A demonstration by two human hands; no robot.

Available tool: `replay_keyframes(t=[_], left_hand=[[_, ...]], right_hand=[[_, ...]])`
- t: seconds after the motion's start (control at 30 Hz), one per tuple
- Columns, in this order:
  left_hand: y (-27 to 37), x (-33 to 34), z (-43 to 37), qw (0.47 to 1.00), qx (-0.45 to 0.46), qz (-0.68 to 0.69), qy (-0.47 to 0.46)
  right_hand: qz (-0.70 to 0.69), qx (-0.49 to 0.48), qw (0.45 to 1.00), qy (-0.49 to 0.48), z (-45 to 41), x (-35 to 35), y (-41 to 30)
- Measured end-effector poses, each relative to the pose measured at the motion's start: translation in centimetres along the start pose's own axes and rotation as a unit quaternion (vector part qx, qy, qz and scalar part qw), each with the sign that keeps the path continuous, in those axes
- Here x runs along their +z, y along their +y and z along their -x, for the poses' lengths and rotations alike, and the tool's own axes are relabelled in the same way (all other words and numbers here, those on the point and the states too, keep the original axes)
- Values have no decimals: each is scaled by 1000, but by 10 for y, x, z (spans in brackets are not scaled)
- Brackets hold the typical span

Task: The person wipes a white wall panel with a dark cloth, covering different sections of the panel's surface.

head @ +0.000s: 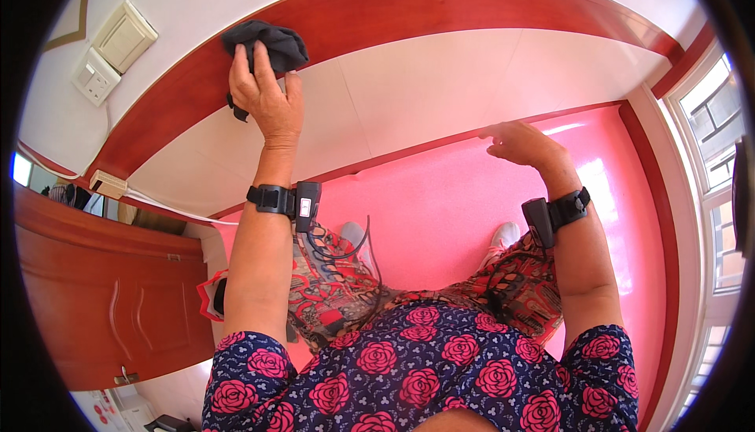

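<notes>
My left hand (265, 93) presses a crumpled dark grey cloth (268, 43) against the red-brown wooden rail (401, 7) that runs along the wall. Its fingers are spread over the lower part of the cloth. Part of the cloth hangs below the hand's left side. My right hand (522, 143) holds nothing and hangs in front of the pale wall panels, with its fingers loosely bent and apart. A strapped black device sits on each forearm.
A light switch (125, 36) and a socket (95, 77) are on the wall at upper left. A white cable (177, 209) runs from a power strip (108, 184). A brown door (112, 296) stands at left, a barred window (716, 119) at right. Pink flooring (413, 220) lies below.
</notes>
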State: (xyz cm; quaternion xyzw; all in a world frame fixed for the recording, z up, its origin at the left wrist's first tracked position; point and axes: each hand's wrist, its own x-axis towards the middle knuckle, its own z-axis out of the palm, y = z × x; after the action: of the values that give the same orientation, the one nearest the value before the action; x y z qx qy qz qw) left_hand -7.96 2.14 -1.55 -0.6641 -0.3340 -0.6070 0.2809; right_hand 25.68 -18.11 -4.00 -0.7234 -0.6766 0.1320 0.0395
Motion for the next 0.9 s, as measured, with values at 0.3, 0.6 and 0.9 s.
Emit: replay_keyframes(t=[0.3,0.6,0.9], left_hand=[[37,17,14,990,89,43,-96],[51,33,27,974,181,36,-131],[58,36,52,925,242,87,-280]], right_hand=[[10,-1,1000,-5,0,-2,-2],[8,-45,999,18,3,2,-10],[6,-51,999,12,4,2,-14]])
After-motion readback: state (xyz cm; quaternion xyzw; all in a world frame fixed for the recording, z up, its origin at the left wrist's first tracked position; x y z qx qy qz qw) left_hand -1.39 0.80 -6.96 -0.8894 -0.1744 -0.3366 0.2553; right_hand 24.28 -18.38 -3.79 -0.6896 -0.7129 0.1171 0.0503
